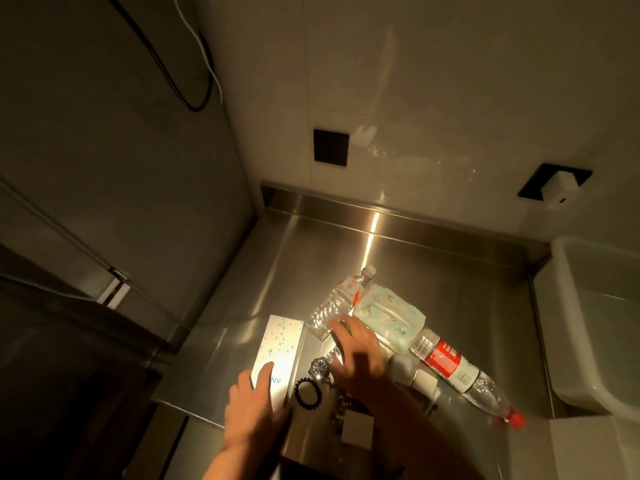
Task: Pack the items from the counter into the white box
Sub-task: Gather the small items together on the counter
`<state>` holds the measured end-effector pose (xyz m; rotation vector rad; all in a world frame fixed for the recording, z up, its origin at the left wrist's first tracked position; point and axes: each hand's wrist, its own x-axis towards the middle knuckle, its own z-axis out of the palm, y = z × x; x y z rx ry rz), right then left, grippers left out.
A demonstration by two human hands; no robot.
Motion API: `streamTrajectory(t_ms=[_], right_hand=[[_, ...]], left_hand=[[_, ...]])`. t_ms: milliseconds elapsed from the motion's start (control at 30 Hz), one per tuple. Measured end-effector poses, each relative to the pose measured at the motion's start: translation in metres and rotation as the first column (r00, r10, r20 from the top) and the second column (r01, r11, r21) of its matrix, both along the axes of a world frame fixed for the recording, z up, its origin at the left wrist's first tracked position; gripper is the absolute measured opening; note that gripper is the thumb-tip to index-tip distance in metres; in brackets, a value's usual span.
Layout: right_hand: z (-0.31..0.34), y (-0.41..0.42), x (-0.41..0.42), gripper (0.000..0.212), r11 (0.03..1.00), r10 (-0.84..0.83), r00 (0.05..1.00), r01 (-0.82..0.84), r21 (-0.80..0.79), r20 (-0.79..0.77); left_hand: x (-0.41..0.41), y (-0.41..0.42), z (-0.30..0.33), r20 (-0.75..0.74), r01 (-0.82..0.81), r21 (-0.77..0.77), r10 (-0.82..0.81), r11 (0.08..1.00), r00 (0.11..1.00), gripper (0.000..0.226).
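The left hand (251, 407) grips the near end of the slim carton (275, 355), thumb on top; the carton's long axis runs away from the person, a bit to the right. The right hand (356, 358) hovers w/ fingers spread and relaxed over the watch (319, 368); I cannot tell if it touches anything. A black hair tie (308, 393) lies just beside the carton. On the steel counter (450, 271), one clear bottle (341, 299) points its cap away, the red-label bottle (460, 372) points its red cap to the near right; a wipes pack (389, 320) lies between them. The white box (595, 320) stands at the right edge; its inside is hardly visible.
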<state>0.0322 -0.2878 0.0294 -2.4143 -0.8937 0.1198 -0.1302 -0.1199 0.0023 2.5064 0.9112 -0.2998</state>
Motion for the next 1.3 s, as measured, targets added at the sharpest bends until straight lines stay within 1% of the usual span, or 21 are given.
streamTrajectory(t_ms=[33,67,133,233,333,400,500,567,633,700,800,867,933,1000,1067,1167,1233,1300], right_hand=[[-0.001,-0.002,0.0,0.077,0.997,0.004,0.999,-0.007,-0.072,-0.048],[-0.001,-0.005,0.0,0.079,0.995,0.008,0.995,-0.017,-0.099,-0.098],[0.001,-0.011,-0.001,0.08,0.995,0.015,0.983,-0.034,-0.098,-0.183],[0.006,-0.021,-0.008,0.076,0.99,-0.001,0.979,-0.027,-0.135,-0.206],[0.008,-0.03,-0.011,0.074,0.979,-0.03,0.984,-0.005,-0.202,-0.174],[0.01,-0.038,-0.012,0.072,0.977,-0.047,0.982,0.006,-0.215,-0.183],[0.012,-0.056,-0.014,0.07,0.969,-0.041,0.982,-0.005,-0.245,-0.185],[0.01,-0.069,-0.015,0.071,0.967,-0.044,0.979,-0.009,-0.254,-0.201],[0.005,-0.082,-0.016,0.071,0.967,-0.046,0.973,-0.014,-0.253,-0.228],[-0.002,-0.094,-0.018,0.071,0.971,-0.071,0.967,0.011,-0.239,-0.245],[-0.01,-0.109,-0.022,0.072,0.972,-0.124,0.96,0.067,-0.225,-0.249],[-0.013,-0.117,-0.027,0.075,0.968,-0.154,0.953,0.092,-0.235,-0.262],[-0.016,-0.125,-0.038,0.078,0.964,-0.175,0.958,0.119,-0.24,-0.227],[-0.019,-0.134,-0.052,0.076,0.969,-0.175,0.969,0.138,-0.204,-0.173],[-0.019,-0.142,-0.062,0.072,0.972,-0.198,0.966,0.171,-0.162,-0.165],[-0.02,-0.154,-0.065,0.059,0.975,-0.213,0.968,0.201,-0.1,-0.133],[-0.021,-0.16,-0.066,0.058,0.973,-0.208,0.972,0.193,-0.124,-0.113],[-0.024,-0.165,-0.067,0.059,0.964,-0.215,0.968,0.189,-0.187,-0.13]], left_hand=[[-0.003,-0.005,0.0,0.008,-0.005,-0.001,0.005,1.0,1.0,0.087],[-0.005,-0.009,0.001,0.016,-0.01,-0.001,0.01,1.0,1.0,0.09],[-0.008,-0.018,0.0,0.023,-0.01,-0.012,0.01,1.0,1.0,0.095],[-0.011,-0.029,-0.004,0.012,-0.034,-0.057,0.035,0.998,0.999,0.104],[-0.011,-0.038,-0.006,-0.005,-0.061,-0.016,0.061,0.998,0.998,0.105],[-0.01,-0.041,-0.003,0.015,-0.036,0.044,0.036,0.998,0.999,0.099],[-0.01,-0.043,0.007,0.086,0.014,0.141,-0.027,0.99,0.996,0.082],[-0.007,-0.045,0.013,0.173,0.094,0.187,-0.127,0.978,0.977,0.069],[0.001,-0.05,0.019,0.265,0.203,0.202,-0.253,0.958,0.93,0.059],[0.013,-0.057,0.024,0.312,0.295,0.157,-0.331,0.942,0.891,0.057],[0.028,-0.071,0.026,0.328,0.383,0.043,-0.375,0.923,0.867,0.06],[0.035,-0.079,0.026,0.328,0.444,0.026,-0.428,0.895,0.842,0.061],[0.039,-0.084,0.026,0.308,0.511,0.012,-0.49,0.859,0.816,0.064],[0.039,-0.087,0.023,0.306,0.537,-0.006,-0.509,0.844,0.804,0.066],[0.036,-0.089,0.02,0.316,0.536,-0.026,-0.502,0.844,0.805,0.066],[0.033,-0.093,0.013,0.309,0.578,-0.037,-0.541,0.815,0.782,0.068],[0.035,-0.1,0.01,0.308,0.604,-0.039,-0.566,0.796,0.765,0.064],[0.039,-0.108,0.009,0.31,0.625,-0.043,-0.584,0.779,0.75,0.059]])
